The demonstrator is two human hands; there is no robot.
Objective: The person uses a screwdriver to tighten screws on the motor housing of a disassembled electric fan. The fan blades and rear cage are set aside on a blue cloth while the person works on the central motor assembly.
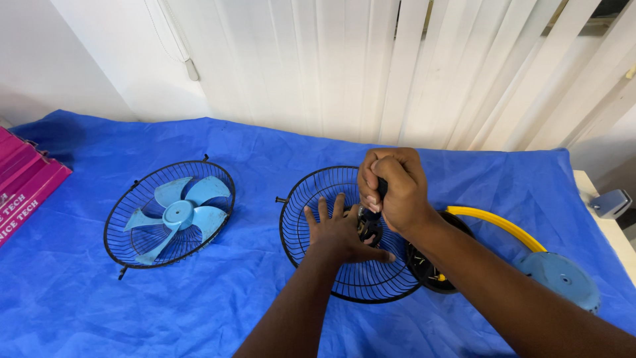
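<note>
left hand [341, 229] lies flat, fingers spread, pressing on the black round wire fan guard [344, 265] at mid-desk; holding nothing, just pinning it down. right hand [392, 189] is fisted tight round a dark tool handle [382, 187], probably a screwdriver, pointed down at the guard's hub; tip hidden behind the left fingers, so can't tell if it's seated in a fastener. behind the guard, touching it: black motor housing [430, 272], joined to a yellow curved stand tube [497, 222] running out to a light blue round base [563, 278] at the right edge. well apart on the left: a second black wire guard [132, 245] with a light blue plastic fan blade [179, 213] lying in it. pink flat boxes [23, 182] stacked at far left. all on a blue plastic sheet [265, 146] over the desk.

my read on doing this well: keep the tool square to the hub, push straight down while turning, keep the left palm weighted so the guard can't spin, fingers clear of the tip.
</note>
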